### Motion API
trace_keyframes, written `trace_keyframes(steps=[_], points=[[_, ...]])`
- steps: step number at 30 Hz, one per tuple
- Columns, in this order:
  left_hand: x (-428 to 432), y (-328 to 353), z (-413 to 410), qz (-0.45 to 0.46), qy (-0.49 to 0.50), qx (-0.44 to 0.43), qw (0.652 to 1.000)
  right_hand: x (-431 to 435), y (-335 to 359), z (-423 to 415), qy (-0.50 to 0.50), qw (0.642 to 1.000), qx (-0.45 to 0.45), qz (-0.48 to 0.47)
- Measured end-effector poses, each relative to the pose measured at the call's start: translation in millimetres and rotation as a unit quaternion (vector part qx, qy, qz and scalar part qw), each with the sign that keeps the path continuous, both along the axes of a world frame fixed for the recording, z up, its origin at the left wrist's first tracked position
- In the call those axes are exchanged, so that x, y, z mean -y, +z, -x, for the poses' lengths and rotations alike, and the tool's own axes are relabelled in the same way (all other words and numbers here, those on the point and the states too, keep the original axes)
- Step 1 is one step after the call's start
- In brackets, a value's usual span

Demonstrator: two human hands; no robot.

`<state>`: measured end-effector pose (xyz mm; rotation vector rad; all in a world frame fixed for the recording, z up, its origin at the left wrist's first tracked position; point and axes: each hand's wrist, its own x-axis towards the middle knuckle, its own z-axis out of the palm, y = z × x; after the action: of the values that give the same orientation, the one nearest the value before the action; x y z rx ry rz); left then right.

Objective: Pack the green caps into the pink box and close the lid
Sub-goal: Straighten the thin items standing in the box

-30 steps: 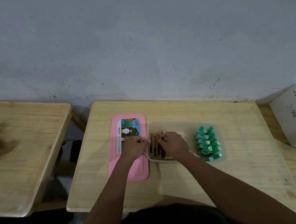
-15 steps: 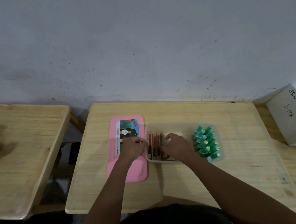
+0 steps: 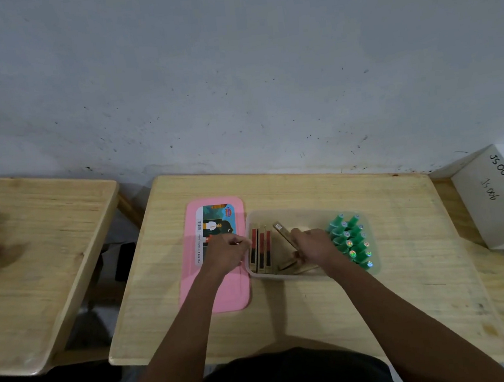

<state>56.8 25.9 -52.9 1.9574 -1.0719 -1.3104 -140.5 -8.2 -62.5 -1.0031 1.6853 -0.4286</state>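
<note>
- Gripping a gold-brown slim pack point(image 3: 283, 233), the right hand point(image 3: 314, 245) sits inside the clear box point(image 3: 302, 213). Its fingers curl round the pack's lower end. The pack is tilted, top end leaning away to the left, clear of the box floor.
- Left hand point(image 3: 226, 252): fingers curled, knuckles over the pink lid point(image 3: 221, 298), fingertips at the box's left rim. Can't tell if it pinches the rim or only rests against it.
- Three red-and-gold slim packs point(image 3: 261, 251) stand on edge in a row against the box's left wall, just beside the left fingertips.
- More gold packs point(image 3: 295, 267) lie loose along the near wall, partly hidden under the right hand.
- Green caps point(image 3: 351, 239): packed in two rows at the box's right end, shiny stickers on their tips. They sit just beside the back of the right hand, apart from the held pack.
- Pink lid lies flat on the bench point(image 3: 318, 313), left of the box and right up against its side. A printed label covers its far half. The box is uncovered.
- Left forearm point(image 3: 188, 314) crosses the lid's near half and hides part of it.
- Second wooden bench point(image 3: 40, 242) to the left, with a gap between. A dark flat thing point(image 3: 125, 261) lies down in the gap, too dim to identify.
- White carton point(image 3: 498, 207) marked "JS 006" at far right, well apart from the box.
- Grey scuffed wall point(image 3: 233, 69) behind.
</note>
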Motion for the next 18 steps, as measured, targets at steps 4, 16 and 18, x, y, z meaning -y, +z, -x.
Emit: trace_keyframes(steps=[4, 16, 18], points=[[0, 1, 1, -0.001, -0.007, 0.004, 1.0, 1, -9, 5, -0.057, 0.989, 0.121, -0.059], [0, 0, 2, -0.002, -0.001, 0.01, 1.0, -6, -12, 10, -0.005, 0.984, 0.171, -0.049], [-1, -1, 1, -0.002, 0.0, 0.009, 1.0, -9, -7, 7, 0.051, 0.992, 0.109, -0.032]])
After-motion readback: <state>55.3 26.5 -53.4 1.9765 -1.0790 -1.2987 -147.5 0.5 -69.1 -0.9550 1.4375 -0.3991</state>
